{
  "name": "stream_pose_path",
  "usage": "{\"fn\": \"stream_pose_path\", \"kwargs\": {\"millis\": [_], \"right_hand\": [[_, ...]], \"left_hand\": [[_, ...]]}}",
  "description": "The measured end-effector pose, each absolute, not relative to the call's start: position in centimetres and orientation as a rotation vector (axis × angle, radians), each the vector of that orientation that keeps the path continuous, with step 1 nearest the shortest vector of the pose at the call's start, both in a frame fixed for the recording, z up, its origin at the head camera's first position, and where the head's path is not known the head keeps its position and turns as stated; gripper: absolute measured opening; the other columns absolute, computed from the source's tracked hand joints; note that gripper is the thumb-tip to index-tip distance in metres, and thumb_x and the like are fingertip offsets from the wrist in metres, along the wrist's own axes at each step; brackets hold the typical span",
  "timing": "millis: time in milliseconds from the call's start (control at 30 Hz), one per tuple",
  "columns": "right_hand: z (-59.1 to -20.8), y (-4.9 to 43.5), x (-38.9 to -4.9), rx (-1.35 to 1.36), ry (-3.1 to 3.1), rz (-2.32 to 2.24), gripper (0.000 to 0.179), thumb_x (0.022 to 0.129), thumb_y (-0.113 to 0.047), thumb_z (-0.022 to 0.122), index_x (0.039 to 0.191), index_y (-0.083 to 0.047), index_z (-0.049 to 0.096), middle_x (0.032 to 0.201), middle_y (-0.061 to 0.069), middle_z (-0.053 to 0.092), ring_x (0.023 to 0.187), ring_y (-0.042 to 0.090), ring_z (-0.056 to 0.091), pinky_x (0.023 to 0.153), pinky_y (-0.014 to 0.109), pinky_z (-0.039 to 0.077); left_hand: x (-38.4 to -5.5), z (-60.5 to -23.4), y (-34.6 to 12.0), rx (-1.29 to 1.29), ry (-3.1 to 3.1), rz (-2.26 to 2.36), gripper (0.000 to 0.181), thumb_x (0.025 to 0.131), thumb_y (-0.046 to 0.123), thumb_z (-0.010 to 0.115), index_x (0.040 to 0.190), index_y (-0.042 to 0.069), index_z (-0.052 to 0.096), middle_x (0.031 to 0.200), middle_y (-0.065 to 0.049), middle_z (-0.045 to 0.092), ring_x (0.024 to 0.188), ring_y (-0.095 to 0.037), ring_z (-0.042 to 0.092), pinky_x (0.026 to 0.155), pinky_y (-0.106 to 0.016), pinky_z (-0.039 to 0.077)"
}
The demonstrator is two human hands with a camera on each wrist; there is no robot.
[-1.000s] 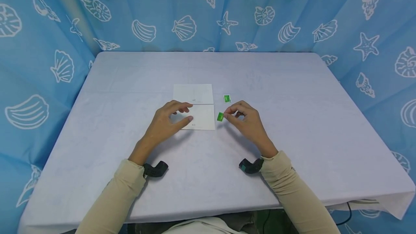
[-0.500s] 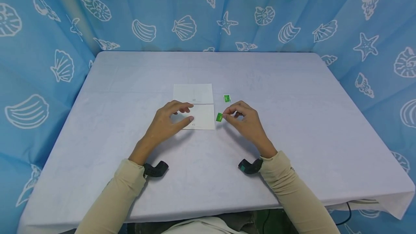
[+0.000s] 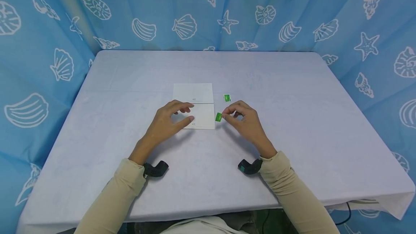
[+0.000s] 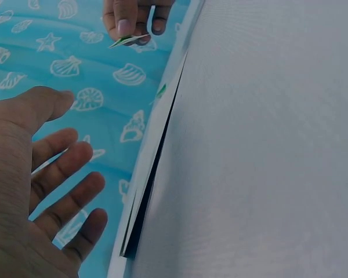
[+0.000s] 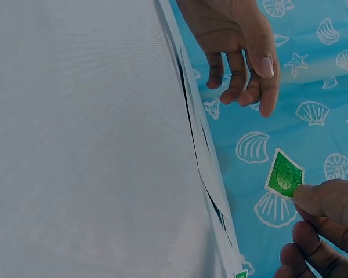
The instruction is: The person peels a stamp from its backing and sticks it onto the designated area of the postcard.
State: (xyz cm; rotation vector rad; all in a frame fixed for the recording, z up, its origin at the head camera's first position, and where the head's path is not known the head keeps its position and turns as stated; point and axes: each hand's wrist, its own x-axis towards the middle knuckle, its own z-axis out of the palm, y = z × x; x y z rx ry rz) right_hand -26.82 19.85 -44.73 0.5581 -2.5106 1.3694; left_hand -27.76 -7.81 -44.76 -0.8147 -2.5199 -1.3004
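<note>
A green postage stamp [image 5: 284, 175] with a white scalloped edge and a globe design is pinched between the thumb and finger of my right hand [image 3: 244, 122]. In the head view that stamp hangs just right of the nearer white envelope [image 3: 204, 116]. My left hand [image 3: 165, 118] hovers over the left side of this envelope, fingers spread and holding nothing. Directly behind lies another white envelope [image 3: 193, 92]; both carry small faint print. A second green stamp [image 3: 227, 98] rests on the table to the right of the farther envelope.
A pale cloth covers the table [image 3: 292, 118]. Behind and beside it hangs a blue curtain [image 3: 240, 10] with white shell prints. Each wrist wears a black camera mount [image 3: 156, 169]. A dark cable [image 3: 347, 216] hangs at the front right edge.
My right hand has shifted slightly left, bringing the pinched stamp closer to the nearer envelope's right edge. My left hand has hardly moved.
</note>
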Motion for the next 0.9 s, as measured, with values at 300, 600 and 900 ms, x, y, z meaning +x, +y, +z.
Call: {"fn": "stream_pose_path", "kwargs": {"millis": [300, 600, 900], "right_hand": [[-44.6, 19.77, -26.82, 0.561, -2.526, 1.365, 0.008, 0.084, -0.03, 0.068, 0.087, -0.023, 0.067, 0.092, -0.011, 0.057, 0.085, 0.007, 0.053, 0.074, 0.03, 0.047], [-44.64, 19.67, -26.85, 0.576, -2.51, 1.375, 0.007, 0.084, -0.027, 0.068, 0.087, -0.021, 0.068, 0.093, -0.01, 0.057, 0.087, 0.014, 0.055, 0.074, 0.03, 0.047], [-44.14, 19.43, -26.5, 0.577, -2.499, 1.376, 0.006, 0.083, -0.022, 0.069, 0.088, -0.017, 0.068, 0.093, -0.008, 0.058, 0.086, 0.018, 0.055, 0.074, 0.036, 0.047]], "left_hand": [[-27.8, -44.81, -7.82, -0.821, -2.516, -1.294, 0.039, 0.084, 0.04, 0.065, 0.119, 0.022, 0.06, 0.101, 0.008, 0.059, 0.095, -0.006, 0.053, 0.082, -0.033, 0.045], [-27.81, -44.94, -7.83, -0.836, -2.506, -1.329, 0.039, 0.084, 0.039, 0.065, 0.118, 0.021, 0.061, 0.101, 0.005, 0.06, 0.095, -0.013, 0.055, 0.081, -0.035, 0.046], [-27.9, -45.04, -7.8, -0.84, -2.5, -1.325, 0.039, 0.084, 0.038, 0.066, 0.118, 0.019, 0.061, 0.101, 0.005, 0.06, 0.095, -0.013, 0.055, 0.08, -0.035, 0.046]]}}
